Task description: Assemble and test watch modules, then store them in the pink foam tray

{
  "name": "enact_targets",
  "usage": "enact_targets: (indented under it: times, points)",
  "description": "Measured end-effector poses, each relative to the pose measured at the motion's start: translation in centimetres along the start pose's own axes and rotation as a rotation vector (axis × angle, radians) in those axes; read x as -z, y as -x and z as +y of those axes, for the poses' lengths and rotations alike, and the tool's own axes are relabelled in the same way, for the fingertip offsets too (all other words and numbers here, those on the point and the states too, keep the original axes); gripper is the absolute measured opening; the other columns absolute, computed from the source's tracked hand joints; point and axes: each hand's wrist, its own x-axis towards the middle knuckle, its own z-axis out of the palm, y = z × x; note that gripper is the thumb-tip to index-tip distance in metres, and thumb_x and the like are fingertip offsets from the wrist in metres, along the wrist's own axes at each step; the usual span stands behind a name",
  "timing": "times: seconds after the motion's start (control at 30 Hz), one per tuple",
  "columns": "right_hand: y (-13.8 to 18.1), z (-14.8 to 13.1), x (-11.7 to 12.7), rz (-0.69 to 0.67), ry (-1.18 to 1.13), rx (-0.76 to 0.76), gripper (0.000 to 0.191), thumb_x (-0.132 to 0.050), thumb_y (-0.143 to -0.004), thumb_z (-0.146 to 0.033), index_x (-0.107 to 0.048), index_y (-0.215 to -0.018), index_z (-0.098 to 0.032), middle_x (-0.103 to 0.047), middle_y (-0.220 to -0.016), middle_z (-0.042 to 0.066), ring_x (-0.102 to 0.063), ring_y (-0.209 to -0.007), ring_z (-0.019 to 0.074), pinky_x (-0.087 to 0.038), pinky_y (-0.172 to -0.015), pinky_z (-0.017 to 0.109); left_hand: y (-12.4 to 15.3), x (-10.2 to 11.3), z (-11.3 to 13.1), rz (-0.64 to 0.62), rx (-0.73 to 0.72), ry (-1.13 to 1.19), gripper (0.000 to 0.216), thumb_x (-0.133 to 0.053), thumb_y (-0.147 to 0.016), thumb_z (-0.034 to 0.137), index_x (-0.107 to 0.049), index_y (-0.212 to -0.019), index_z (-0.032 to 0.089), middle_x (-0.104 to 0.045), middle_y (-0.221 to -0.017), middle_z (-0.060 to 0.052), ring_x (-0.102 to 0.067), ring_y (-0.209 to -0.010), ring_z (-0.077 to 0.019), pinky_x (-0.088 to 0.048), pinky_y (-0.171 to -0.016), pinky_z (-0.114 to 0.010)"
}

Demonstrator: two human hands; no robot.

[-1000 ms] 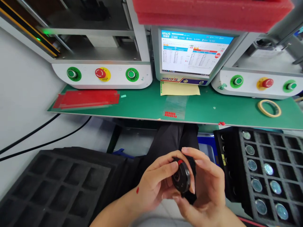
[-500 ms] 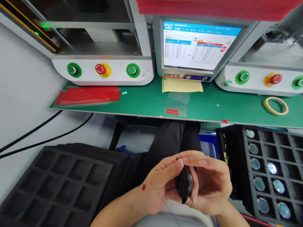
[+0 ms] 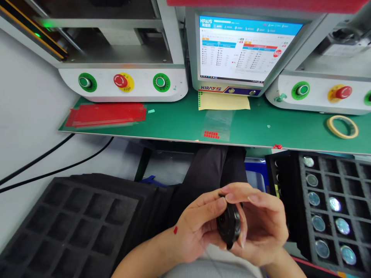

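A round black watch case [image 3: 228, 227] is held on edge between my two hands, low in the middle of the view. My left hand [image 3: 198, 222] grips it from the left, with the thumb along its near face and fingers behind. From the other side my right hand [image 3: 262, 224] curls around it, thumb and fingertips against its rim. A small red sticker [image 3: 175, 230] clings to my left wrist. Fingers cover part of the case, so its far face is hidden.
Black foam trays [image 3: 87, 208] are stacked at left. Another foam tray [image 3: 331, 185] at right holds several round glass-faced pieces. On the green bench [image 3: 174, 123] lie red strips [image 3: 107, 115], a tape roll [image 3: 342, 127] and a clear sheet with red stickers [image 3: 211, 135]. Behind stands a monitor [image 3: 246, 50] between machines.
The view has shifted slightly. The watch case has turned a little in my hands, and both hands keep their hold on it.
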Motion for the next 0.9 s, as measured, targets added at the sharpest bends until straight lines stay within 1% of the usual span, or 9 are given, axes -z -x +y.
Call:
enact_targets:
  times: [0.07, 0.23, 0.37, 0.5, 0.67, 0.77, 0.9]
  points:
    - [0.01, -0.02, 0.05, -0.017, -0.014, -0.003, 0.071, -0.083, -0.069, -0.022, -0.048, -0.131, -0.030, -0.069, -0.106, 0.007, -0.065, -0.101, 0.0295, -0.056, -0.086, 0.051, 0.14, -0.07, 0.03, 0.005, -0.003, -0.013, 0.038, -0.061, -0.085, 0.050, -0.058, -0.079, 0.013, -0.055, -0.062, -0.003, -0.046, -0.046, -0.0069, -0.033, -0.040, -0.013]
    - [-0.03, -0.04, -0.13, 0.024, -0.019, -0.002, 0.058, -0.079, -0.074, -0.029, -0.052, -0.125, -0.033, -0.071, -0.101, 0.006, -0.068, -0.097, 0.0285, -0.058, -0.087, 0.053, 0.38, -0.14, 0.17, 0.006, -0.004, -0.021, 0.035, -0.062, -0.084, 0.049, -0.054, -0.078, 0.015, -0.055, -0.060, -0.001, -0.045, -0.044, -0.0065, -0.032, -0.037, -0.013]
    - [0.06, 0.02, -0.07, 0.003, -0.018, 0.008, 0.059, -0.079, -0.074, -0.029, -0.051, -0.126, -0.032, -0.071, -0.103, 0.006, -0.067, -0.099, 0.0285, -0.058, -0.088, 0.053, 0.35, -0.20, 0.09, -0.004, -0.014, -0.013, 0.036, -0.061, -0.084, 0.049, -0.054, -0.078, 0.015, -0.057, -0.060, -0.002, -0.045, -0.044, -0.0064, -0.031, -0.037, -0.013]
    - [0.20, 0.03, 0.17, -0.017, -0.039, 0.008, 0.060, -0.078, -0.075, -0.026, -0.050, -0.128, -0.030, -0.069, -0.106, 0.007, -0.065, -0.104, 0.0280, -0.057, -0.089, 0.050, 0.38, -0.16, -0.23, -0.012, -0.025, 0.027, 0.030, -0.063, -0.085, 0.044, -0.056, -0.080, 0.015, -0.056, -0.060, -0.001, -0.047, -0.046, -0.0065, -0.031, -0.038, -0.012]
    - [-0.02, -0.07, 0.17, 0.001, -0.021, 0.000, 0.058, -0.080, -0.073, -0.027, -0.052, -0.125, -0.030, -0.068, -0.101, 0.007, -0.066, -0.098, 0.0287, -0.058, -0.084, 0.051, 0.51, -0.10, -0.22, -0.045, -0.011, 0.045, 0.029, -0.063, -0.085, 0.042, -0.057, -0.083, 0.014, -0.058, -0.065, -0.003, -0.048, -0.048, -0.0070, -0.029, -0.038, -0.012]
    - [-0.26, -0.10, 0.14, -0.005, -0.039, 0.002, 0.064, -0.081, -0.072, -0.025, -0.051, -0.127, -0.029, -0.068, -0.104, 0.008, -0.065, -0.098, 0.0272, -0.059, -0.083, 0.047, 0.30, -0.16, 0.02, -0.052, -0.006, 0.064, 0.029, -0.064, -0.083, 0.041, -0.058, -0.083, 0.013, -0.057, -0.065, -0.003, -0.047, -0.049, -0.0072, -0.027, -0.038, -0.013]
    - [-0.36, 0.12, 0.37, -0.026, -0.043, -0.001, 0.076, -0.084, -0.067, -0.019, -0.048, -0.133, -0.028, -0.066, -0.110, 0.009, -0.064, -0.101, 0.0265, -0.058, -0.083, 0.044, -0.13, -0.10, 0.02, -0.078, -0.039, 0.063, 0.036, -0.063, -0.082, 0.047, -0.059, -0.077, 0.012, -0.054, -0.065, -0.003, -0.047, -0.051, -0.0075, -0.023, -0.037, -0.014]
